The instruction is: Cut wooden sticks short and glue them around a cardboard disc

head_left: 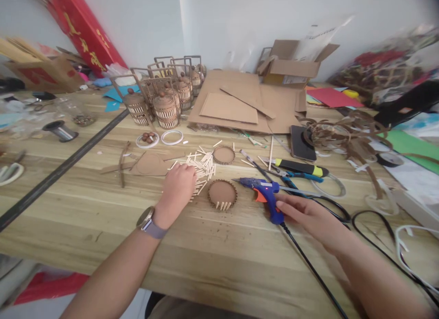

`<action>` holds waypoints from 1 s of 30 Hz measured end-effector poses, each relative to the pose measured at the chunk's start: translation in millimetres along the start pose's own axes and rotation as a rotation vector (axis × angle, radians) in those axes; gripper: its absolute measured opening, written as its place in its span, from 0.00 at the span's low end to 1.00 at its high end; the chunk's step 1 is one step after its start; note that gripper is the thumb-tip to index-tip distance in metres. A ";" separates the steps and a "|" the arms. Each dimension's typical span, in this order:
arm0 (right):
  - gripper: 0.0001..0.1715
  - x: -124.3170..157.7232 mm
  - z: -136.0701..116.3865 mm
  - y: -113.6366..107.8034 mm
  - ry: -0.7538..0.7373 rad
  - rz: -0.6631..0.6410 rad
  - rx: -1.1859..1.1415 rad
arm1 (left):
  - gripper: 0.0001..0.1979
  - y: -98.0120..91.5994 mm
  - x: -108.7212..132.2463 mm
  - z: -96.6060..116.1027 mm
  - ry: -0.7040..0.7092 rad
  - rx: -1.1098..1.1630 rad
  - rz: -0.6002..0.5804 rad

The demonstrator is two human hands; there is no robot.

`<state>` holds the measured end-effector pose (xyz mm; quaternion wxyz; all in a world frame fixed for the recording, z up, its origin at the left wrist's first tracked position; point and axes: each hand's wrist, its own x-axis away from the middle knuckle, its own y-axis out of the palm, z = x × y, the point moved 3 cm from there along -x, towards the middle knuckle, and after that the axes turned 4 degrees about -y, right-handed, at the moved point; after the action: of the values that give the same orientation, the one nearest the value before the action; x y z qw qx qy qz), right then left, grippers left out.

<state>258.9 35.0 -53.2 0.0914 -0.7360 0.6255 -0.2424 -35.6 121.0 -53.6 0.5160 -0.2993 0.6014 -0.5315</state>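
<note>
My left hand (180,184) is over a heap of short pale wooden sticks (205,163), fingers curled down into it; their tips and anything between them are hidden. My right hand (305,214) has its thumb and fingers closed at the back of the handle of a blue hot glue gun (270,191) with an orange trigger, its nozzle pointing left. Between the hands lies a round brown cardboard base (222,192) with a dark notched rim; several sticks stand along its near edge. A similar ringed disc (224,154) lies just behind it.
Small lidded basket-like containers (166,111) with tall handles stand at the back left. Cardboard sheets (229,108) lie behind the sticks. A utility knife (302,167), pliers (305,176) and a phone (302,143) are at right. The glue gun's black cord (308,262) trails to the front edge.
</note>
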 end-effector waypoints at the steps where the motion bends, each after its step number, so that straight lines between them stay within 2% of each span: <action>1: 0.29 -0.4 -0.5 -2.7 -0.024 0.046 0.127 | 0.09 -2.4 -0.1 0.5 -0.010 0.050 0.028; 4: 0.25 1.0 -8.0 -9.3 -0.076 0.226 0.471 | 0.07 -10.1 0.7 5.9 0.001 0.290 0.080; 7: 0.19 4.0 -27.1 -6.1 -0.214 0.307 0.578 | 0.05 -16.8 4.0 16.4 0.058 0.577 0.053; 10: 0.15 3.5 -53.1 9.2 -0.407 0.235 0.520 | 0.08 -21.6 9.5 27.5 0.120 0.825 -0.015; 13: 0.13 -2.5 -75.9 29.2 -0.535 0.156 0.445 | 0.09 -22.7 16.0 37.2 0.150 0.980 -0.122; 16: 0.12 -11.2 -87.2 46.3 -0.579 0.120 0.324 | 0.10 -20.1 23.2 45.8 0.148 1.151 -0.263; 20: 0.05 -15.7 -87.9 56.5 -0.601 0.104 0.161 | 0.07 -17.2 30.5 53.3 0.100 1.362 -0.387; 23: 0.04 -13.3 -87.9 52.4 -0.648 0.094 0.194 | 0.09 -18.7 30.2 52.5 0.109 1.304 -0.394; 25: 0.04 -13.3 -87.9 45.4 -0.634 0.093 0.242 | 0.15 -20.7 25.4 46.4 0.116 1.166 -0.297; 28: 0.05 -17.0 -86.6 38.7 -0.609 0.057 0.355 | 0.33 -20.0 15.8 36.0 0.147 0.893 -0.138; 30: 0.06 -20.3 -84.3 41.1 -0.628 0.003 0.453 | 0.47 -13.8 11.9 35.0 0.217 0.724 -0.167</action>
<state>181.1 60.6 -3.2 0.4392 -0.7345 0.4988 -0.1372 -8.9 95.1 -40.8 0.4766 -0.0877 0.3992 -0.7783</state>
